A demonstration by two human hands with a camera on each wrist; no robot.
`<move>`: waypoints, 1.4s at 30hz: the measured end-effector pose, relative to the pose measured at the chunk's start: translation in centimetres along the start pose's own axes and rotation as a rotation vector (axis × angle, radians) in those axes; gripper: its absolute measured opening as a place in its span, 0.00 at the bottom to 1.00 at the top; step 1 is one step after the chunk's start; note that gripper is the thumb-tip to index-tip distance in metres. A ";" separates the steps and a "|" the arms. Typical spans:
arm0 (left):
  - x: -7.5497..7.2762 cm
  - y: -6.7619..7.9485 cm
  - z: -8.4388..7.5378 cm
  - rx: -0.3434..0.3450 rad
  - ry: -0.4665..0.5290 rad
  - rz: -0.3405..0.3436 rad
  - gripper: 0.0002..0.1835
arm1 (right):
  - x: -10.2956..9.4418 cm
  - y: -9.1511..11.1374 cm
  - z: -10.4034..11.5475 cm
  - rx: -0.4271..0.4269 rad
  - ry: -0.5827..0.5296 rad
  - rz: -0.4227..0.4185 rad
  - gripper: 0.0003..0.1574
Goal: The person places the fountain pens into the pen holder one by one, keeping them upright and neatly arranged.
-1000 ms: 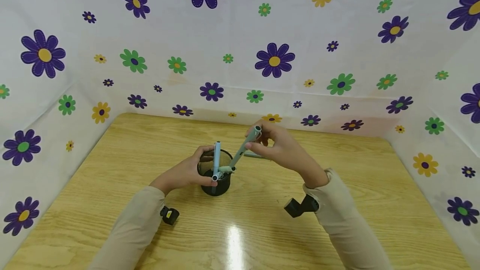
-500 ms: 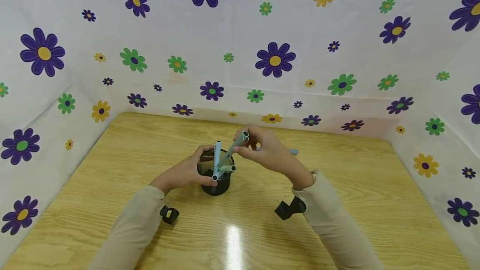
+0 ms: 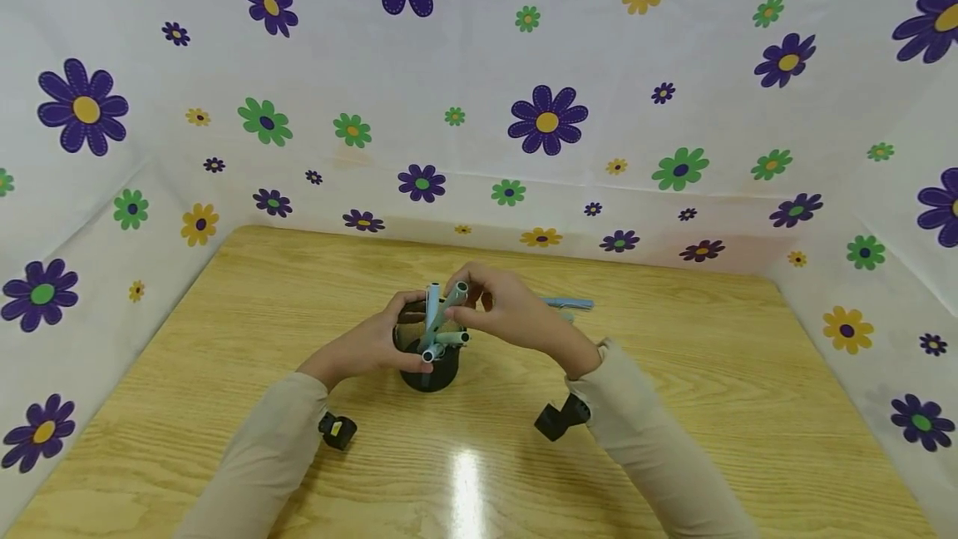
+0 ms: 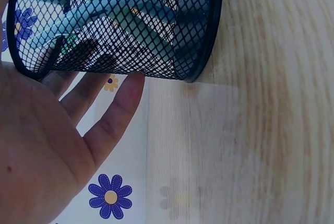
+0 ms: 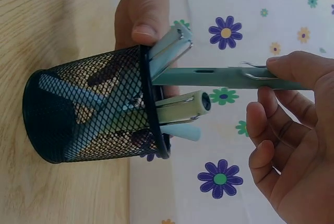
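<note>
A black mesh pen cup (image 5: pixel 94 109) stands on the table with several pens leaning in it. My left hand (image 3: pixel 367 343) holds the cup by its side, thumb at the near rim and fingers around the far wall. My right hand (image 3: pixel 505 306) pinches a grey-green pen (image 5: pixel 219 77) near its clip, thumb against fingertips. Its lower end is inside the cup, below the rim. Around it lean a light blue pen (image 5: pixel 169 50), a pale green pen (image 5: pixel 180 108) and another pale blue pen (image 5: pixel 181 132). The mesh partly veils their lower parts.
On the wooden table (image 3: pixel 299 472), a blue pen (image 3: pixel 575 304) lies behind my right wrist, with the end of a greenish pen (image 3: pixel 567 317) beside it. Flower-printed white cloth (image 3: pixel 449 65) encloses the back and sides. A black wrist camera (image 3: pixel 338 431) sits on my left sleeve.
My right hand has moved left and down, carrying the grey-green pen from the cup's right rim into it. Pens lying behind that hand have come into view. The left hand stays put.
</note>
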State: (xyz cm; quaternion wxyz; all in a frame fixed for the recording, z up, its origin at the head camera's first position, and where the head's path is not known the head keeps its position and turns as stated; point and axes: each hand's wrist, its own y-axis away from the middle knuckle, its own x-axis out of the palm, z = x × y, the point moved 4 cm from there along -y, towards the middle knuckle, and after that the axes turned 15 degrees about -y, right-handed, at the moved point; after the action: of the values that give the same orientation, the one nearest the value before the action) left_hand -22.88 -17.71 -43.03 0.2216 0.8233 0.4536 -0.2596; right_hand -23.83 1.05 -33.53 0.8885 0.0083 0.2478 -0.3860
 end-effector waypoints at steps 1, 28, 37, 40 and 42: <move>0.0 0.0 0.0 -0.001 -0.002 -0.001 0.52 | 0.1 0.0 -0.1 0.005 0.002 0.006 0.12; -0.1 0.0 0.1 -0.054 -0.038 -0.014 0.54 | 0.5 -0.4 -0.5 0.027 0.004 0.062 0.16; 0.0 0.1 0.3 -0.065 -0.041 -0.015 0.54 | -0.6 0.3 -0.8 0.046 0.010 0.039 0.14; 0.0 0.1 0.3 -0.064 -0.041 -0.017 0.54 | -1.0 0.4 -0.9 0.043 0.011 0.032 0.13; 0.0 0.1 0.3 -0.062 -0.045 -0.016 0.54 | -1.4 0.5 -0.9 0.039 0.014 0.029 0.12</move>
State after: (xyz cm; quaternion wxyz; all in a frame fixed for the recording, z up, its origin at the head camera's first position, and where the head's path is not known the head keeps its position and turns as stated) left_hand -22.86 -17.98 -43.24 0.2551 0.8063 0.4628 -0.2658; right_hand -24.63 2.54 -33.79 0.8919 0.0318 0.2464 -0.3778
